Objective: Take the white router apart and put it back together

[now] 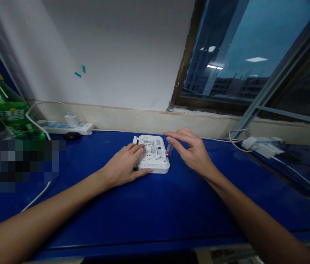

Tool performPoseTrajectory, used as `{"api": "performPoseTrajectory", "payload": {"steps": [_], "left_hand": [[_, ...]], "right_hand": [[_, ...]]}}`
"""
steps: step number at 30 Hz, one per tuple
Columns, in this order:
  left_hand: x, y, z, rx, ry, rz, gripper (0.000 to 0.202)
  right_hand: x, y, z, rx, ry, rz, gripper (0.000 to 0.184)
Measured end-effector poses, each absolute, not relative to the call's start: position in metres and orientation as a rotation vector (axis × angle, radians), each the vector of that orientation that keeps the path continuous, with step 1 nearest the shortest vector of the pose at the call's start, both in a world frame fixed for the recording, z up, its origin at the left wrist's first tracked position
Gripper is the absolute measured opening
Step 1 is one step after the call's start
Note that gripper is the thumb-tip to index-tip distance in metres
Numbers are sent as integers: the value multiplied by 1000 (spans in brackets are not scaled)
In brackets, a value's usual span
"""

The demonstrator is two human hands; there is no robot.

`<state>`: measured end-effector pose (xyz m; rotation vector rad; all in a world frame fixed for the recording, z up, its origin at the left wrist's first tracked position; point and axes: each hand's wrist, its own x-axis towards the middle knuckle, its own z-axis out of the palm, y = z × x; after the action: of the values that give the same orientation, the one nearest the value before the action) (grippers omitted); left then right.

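A white router-like box (159,168) lies on the blue table, its vented, labelled face up. My left hand (124,163) holds it at the left side, fingers resting on top and the thumb along its front edge. My right hand (190,148) is closed at the fingertips on the top of a small screwdriver (169,149) with a clear and red handle. The screwdriver stands nearly upright, its tip at the box's front right corner, where a small round hole shows.
The blue table (171,216) runs back to the wall. At left are green bottles (9,99), a power strip (83,128) with a charger, a black round object (72,136) and a white cable. A white adapter bundle (265,146) with cables lies at right below the window.
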<state>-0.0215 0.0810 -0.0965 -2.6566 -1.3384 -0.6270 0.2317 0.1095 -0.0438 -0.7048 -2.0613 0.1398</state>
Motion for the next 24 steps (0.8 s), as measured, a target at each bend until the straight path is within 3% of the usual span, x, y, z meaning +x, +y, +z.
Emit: {"api": "performPoseTrajectory", "payload": {"steps": [4,10,13,18,24], "left_hand": [[-21,80,-95,-2655,-1333,-604,63],[-22,80,-96,-2651,-1319,-610,64],[-22,80,-96,-2643,-1316,-595,64],[-22,79,-95,-2636,-1315,-572,64],[-21,78,-93,-2647,-1316,-559,63]], "right_hand": [[232,110,-44,-637,-2108,217,32],[231,111,-46,-699,-1994,129,14],[232,112,-47,-721,-2032,81,23],[232,114,-50,-657,-2101,293,37],[231,112,-49,-691,-1988,104,20]]}}
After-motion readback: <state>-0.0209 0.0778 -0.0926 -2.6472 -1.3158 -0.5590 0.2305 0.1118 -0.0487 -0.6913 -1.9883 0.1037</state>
